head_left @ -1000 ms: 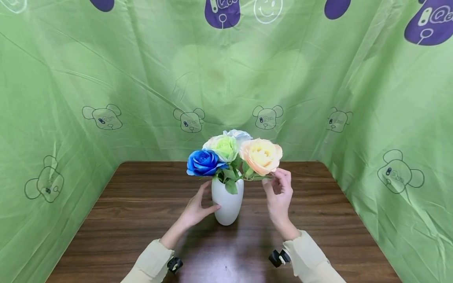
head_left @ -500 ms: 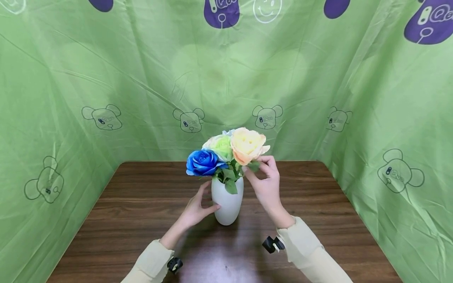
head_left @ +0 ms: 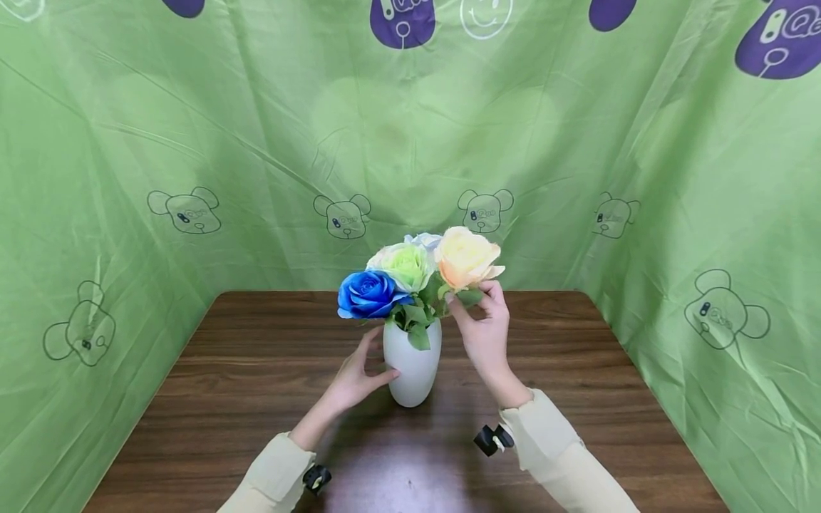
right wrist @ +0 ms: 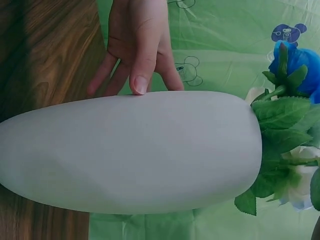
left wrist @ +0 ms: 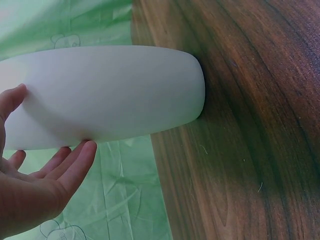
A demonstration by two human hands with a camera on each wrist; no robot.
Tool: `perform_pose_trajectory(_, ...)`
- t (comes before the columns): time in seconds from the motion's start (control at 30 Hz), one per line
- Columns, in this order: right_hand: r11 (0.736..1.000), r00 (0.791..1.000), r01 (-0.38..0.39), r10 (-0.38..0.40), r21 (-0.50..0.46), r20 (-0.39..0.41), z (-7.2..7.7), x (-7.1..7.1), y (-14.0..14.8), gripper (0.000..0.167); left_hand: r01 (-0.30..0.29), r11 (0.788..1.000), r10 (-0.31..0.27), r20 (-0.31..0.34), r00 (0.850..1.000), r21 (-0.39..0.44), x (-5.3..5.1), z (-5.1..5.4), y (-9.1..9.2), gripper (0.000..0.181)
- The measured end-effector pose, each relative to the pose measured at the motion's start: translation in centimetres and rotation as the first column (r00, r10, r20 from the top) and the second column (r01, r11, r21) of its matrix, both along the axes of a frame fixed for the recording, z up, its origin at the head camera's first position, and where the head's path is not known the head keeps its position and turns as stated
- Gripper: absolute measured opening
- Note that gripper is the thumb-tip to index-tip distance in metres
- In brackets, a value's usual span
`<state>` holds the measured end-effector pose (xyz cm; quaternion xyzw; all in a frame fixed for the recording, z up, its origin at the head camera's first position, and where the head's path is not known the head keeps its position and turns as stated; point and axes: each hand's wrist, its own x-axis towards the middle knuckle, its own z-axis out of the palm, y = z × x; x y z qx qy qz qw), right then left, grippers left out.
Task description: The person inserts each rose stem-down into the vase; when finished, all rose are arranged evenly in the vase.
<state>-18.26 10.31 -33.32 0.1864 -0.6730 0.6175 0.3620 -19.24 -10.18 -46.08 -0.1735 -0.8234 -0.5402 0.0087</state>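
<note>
A white vase (head_left: 412,374) stands upright on the table, holding a blue rose (head_left: 368,294), a green-and-white rose (head_left: 407,266) and a pale blue rose (head_left: 423,240) behind them. My left hand (head_left: 351,377) holds the vase's left side, thumb in front and fingers around the side; in the left wrist view the fingertips touch its wall (left wrist: 115,90). At the vase's upper right, my right hand (head_left: 486,335) pinches a peach rose (head_left: 467,258) just under its bloom. The lower end of that rose's stem is hidden. The right wrist view shows the vase and green leaves (right wrist: 282,120).
The vase rests on a dark brown wooden table (head_left: 256,385). Green cloth (head_left: 269,142) printed with bear heads hangs behind the table and along both sides. Each sleeve carries a small black device, such as the right one (head_left: 492,440).
My right hand has carried the peach rose left and up toward the vase, then slightly back to the right. My left hand has stayed on the vase.
</note>
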Motion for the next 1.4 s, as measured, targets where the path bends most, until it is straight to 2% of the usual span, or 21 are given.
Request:
perform_pose_trajectory(0.13, 0.999, 1.0, 0.031, -0.032, -0.009, -0.002, 0.1, -0.4, -0.4, 0.005, -0.011, 1.0, 0.011, 0.005, 1.0, -0.009, 0.0, -0.1, 0.0, 0.076)
perform_pose_trajectory(0.27, 0.999, 1.0, 0.027, -0.027, 0.033, -0.007, -0.3, -0.4, -1.2, 0.009, -0.016, 1.0, 0.016, 0.009, 1.0, -0.009, 0.0, -0.1, 0.1, 0.076)
perform_pose_trajectory(0.43, 0.998, 0.999, 0.022, -0.024, 0.055, 0.031, -1.4, 0.0, -1.7, 0.012, 0.017, 0.999, -0.017, 0.012, 1.0, 0.029, -0.1, 0.0, 0.2, 0.077)
perform_pose_trajectory(0.77, 0.997, 0.995, -0.005, -0.003, 0.08, 0.101, -2.6, 0.5, -2.2, 0.011, 0.019, 0.999, -0.018, -0.023, 1.0, 0.026, 0.0, 0.3, 0.2, 0.075)
perform_pose_trajectory(0.93, 0.998, 0.986, -0.023, 0.013, 0.057, 0.166, -2.5, 0.5, -2.5, 0.012, 0.021, 0.998, -0.022, 0.01, 1.0, 0.051, 0.0, 0.2, 0.1, 0.075)
perform_pose_trajectory(1.07, 0.998, 0.979, -0.03, 0.019, 0.052, 0.201, -2.5, 0.4, -2.8, 0.012, 0.003, 1.0, -0.004, 0.036, 0.999, 0.03, 0.0, 0.3, 0.1, 0.076)
perform_pose_trajectory(1.4, 0.998, 0.969, -0.038, 0.023, 0.055, 0.245, -3.0, 0.5, -2.9, 0.014, -0.003, 0.999, 0.001, 0.045, 0.999, 0.036, 0.1, 0.0, 0.0, 0.077)
